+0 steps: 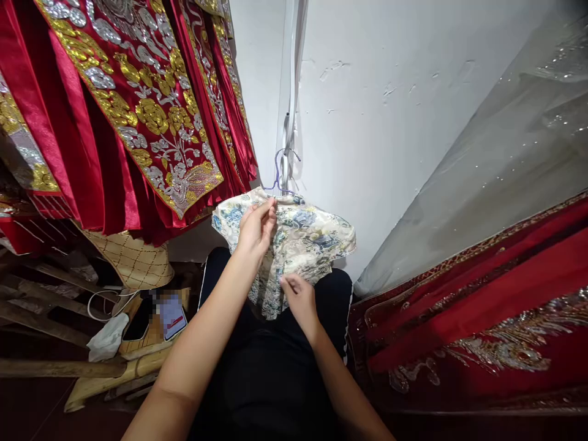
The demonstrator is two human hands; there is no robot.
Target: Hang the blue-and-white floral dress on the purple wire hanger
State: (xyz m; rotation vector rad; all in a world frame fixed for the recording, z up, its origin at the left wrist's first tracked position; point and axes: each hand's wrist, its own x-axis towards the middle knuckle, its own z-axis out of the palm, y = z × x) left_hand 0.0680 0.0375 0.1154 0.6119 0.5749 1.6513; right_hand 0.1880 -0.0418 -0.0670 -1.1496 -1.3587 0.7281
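Observation:
A small floral shirt [305, 229], cream with blue and yellow flowers, is spread over my lap on a thin purple hanger [276, 170]. The hanger's hook rises above the collar in front of the wall. My left hand [257, 229] is closed at the collar, its thumb and fingertips pinched on the cloth near the neck opening. Lower down, my right hand [301, 300] pinches the front edge of the shirt by the middle opening. Whether a button or fastening lies under the fingertips is too small to make out.
Red embroidered garments [151, 110] hang at the left. A sheer sparkly veil [478, 165] and red beaded fabric [505, 306] fill the right. Two phones, one a lit phone [173, 315], and a white tissue [108, 338] lie on a bamboo seat [138, 367]. A white wall [358, 110] stands ahead.

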